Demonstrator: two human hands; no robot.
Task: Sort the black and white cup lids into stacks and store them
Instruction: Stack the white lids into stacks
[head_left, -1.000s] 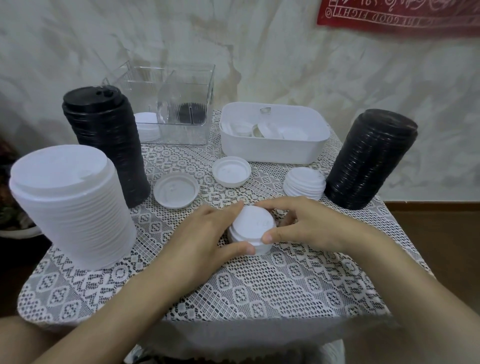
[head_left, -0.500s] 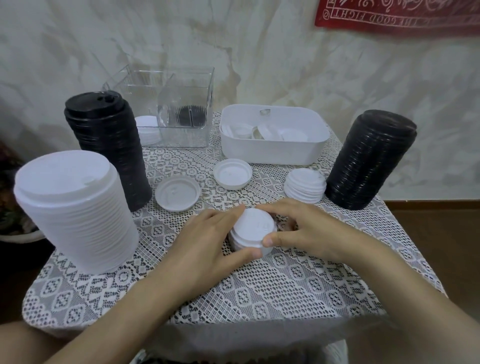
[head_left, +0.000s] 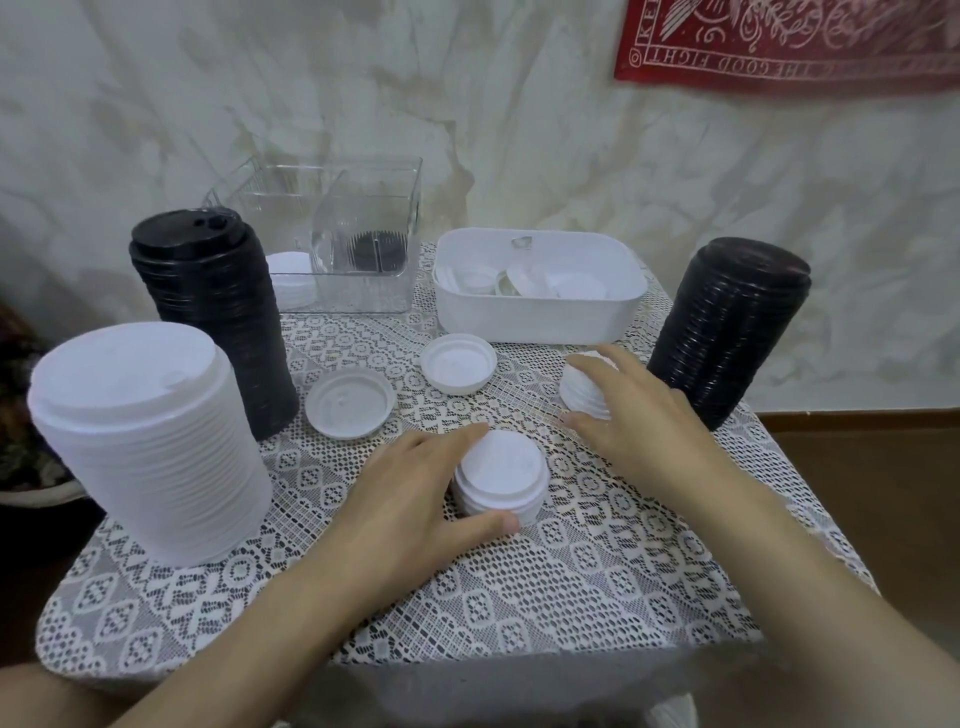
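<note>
My left hand (head_left: 410, 499) grips a short stack of small white lids (head_left: 501, 475) on the lace cloth, thumb in front and forefinger behind. My right hand (head_left: 634, 415) is spread over a second short white stack (head_left: 582, 397) to the right, fingers straight; most of that stack is hidden beneath it. Two loose white lids (head_left: 349, 402) (head_left: 457, 362) lie upside down in the middle. A tall white lid stack (head_left: 140, 441) stands at the left, with a tall black stack (head_left: 218, 322) behind it. Another black stack (head_left: 727, 332) stands at the right.
A white tub (head_left: 535, 317) holding loose white lids sits at the back. Left of it is a clear divided box (head_left: 363, 228) with white lids (head_left: 291, 278) and black lids (head_left: 376, 249) inside. The small table's edges are close on every side, with the wall behind.
My right hand has let go of the short white stack and moved back and right, over the other small stack. My left hand keeps its hold.
</note>
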